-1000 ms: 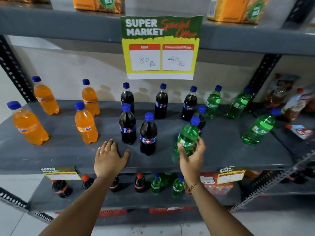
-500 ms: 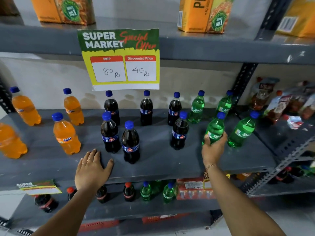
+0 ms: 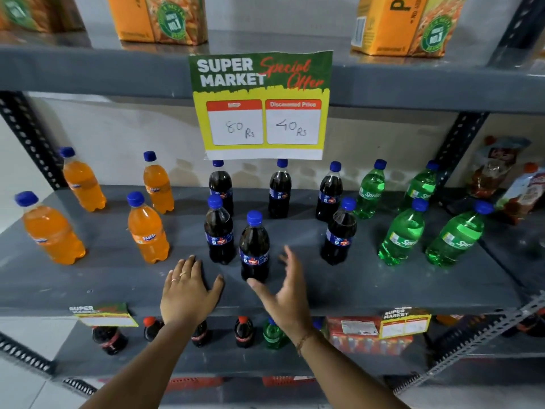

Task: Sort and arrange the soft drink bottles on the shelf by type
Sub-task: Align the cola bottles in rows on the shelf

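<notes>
A person's right hand (image 3: 287,293), fingers spread and holding nothing, is hovering just right of the nearest cola bottle (image 3: 254,249), which is standing upright at the front of the grey shelf (image 3: 383,287); the left hand (image 3: 188,293), nearly as close, is lying flat and empty on the shelf to the bottle's left

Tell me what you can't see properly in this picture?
- Head view: the bottles on the lower shelf are partly hidden behind the left hand, right hand and shelf edge.
- Orange cartons are cut off by the top edge.
- Snack packets at right are blurred; their labels are unreadable.
</notes>
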`<move>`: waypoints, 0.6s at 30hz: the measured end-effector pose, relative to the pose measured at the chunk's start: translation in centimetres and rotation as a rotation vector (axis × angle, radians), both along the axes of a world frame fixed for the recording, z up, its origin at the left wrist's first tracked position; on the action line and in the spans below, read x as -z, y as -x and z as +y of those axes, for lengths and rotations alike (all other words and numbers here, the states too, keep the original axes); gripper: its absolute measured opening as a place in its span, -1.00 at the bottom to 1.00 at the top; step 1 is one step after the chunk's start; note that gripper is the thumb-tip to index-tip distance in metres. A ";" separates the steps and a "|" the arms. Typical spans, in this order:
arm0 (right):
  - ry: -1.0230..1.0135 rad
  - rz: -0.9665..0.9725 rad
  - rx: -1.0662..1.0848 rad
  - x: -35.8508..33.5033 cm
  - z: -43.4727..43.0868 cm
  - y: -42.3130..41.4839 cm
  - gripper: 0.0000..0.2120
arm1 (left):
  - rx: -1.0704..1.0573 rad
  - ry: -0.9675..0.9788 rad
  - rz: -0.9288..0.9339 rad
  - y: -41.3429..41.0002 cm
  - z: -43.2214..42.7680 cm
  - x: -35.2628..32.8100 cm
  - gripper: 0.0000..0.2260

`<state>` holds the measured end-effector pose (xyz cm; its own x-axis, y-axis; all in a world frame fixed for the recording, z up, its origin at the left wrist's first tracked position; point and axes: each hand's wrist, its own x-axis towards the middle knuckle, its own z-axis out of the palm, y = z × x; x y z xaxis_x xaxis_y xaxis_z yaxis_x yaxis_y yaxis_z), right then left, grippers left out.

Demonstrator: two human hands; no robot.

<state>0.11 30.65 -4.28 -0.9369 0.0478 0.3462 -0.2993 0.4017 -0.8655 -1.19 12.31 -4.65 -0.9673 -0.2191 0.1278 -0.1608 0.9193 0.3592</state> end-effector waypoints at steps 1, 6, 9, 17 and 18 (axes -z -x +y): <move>-0.002 -0.064 -0.043 -0.2 -0.9 0.3 -0.15 | 0.001 -0.004 -0.004 0.1 0.0 0.0 -0.35; 0.058 -0.177 0.011 -0.5 -1.8 2.6 -0.40 | -0.027 -0.099 -0.005 1.4 -0.5 -1.0 -0.38; 0.089 -0.188 0.114 -0.8 -1.0 3.7 -0.45 | -0.039 -0.287 0.001 2.4 -0.8 -1.7 -0.39; 0.144 -0.157 0.228 -1.3 1.4 5.1 -0.44 | -0.013 -0.417 0.064 4.1 0.1 -1.7 -0.50; 0.145 -0.156 0.231 -1.1 1.4 5.1 -0.44 | -0.022 -0.399 0.076 4.2 0.3 -1.6 -0.51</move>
<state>-4.96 32.00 -3.19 -0.9368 0.3039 0.1735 -0.0740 0.3127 -0.9470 -5.34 12.58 -3.06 -0.9529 -0.2865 0.0996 -0.1380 0.7019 0.6988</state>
